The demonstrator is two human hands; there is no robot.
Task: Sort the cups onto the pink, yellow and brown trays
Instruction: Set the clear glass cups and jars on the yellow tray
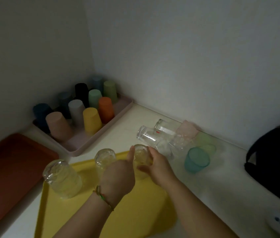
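My right hand (158, 162) grasps a clear ribbed drinking glass (141, 154), mouth down, at the far edge of the flat yellow plastic tray (101, 212), with thumb and fingers curled round its wall. My left hand (118, 176) is just beside it, thumb against the same glass. Its fingers are hidden behind the hand, so I cannot tell whether they clasp the second upturned clear glass (105, 158) or hang loose.

The danger is crowding. Set down this near, my glass could knock its neighbour, or land half on the tray's raised lip and tip. The heap of clear glasses lying on their sides (153, 136) near the tabletop's far edge could roll once I pull one out (round glass on a smooth top), bumping the translucent teal plastic cup (196, 159).

The pale tabletop (135, 121) fills a dim corner between white walls. The shallow pink tray (101, 134) in the far left corner carries upturned opaque coloured cups (92, 121). The flat brown tray (7, 160) lies along the left edge. At the right edge is a black object (273, 160), possibly a bag.
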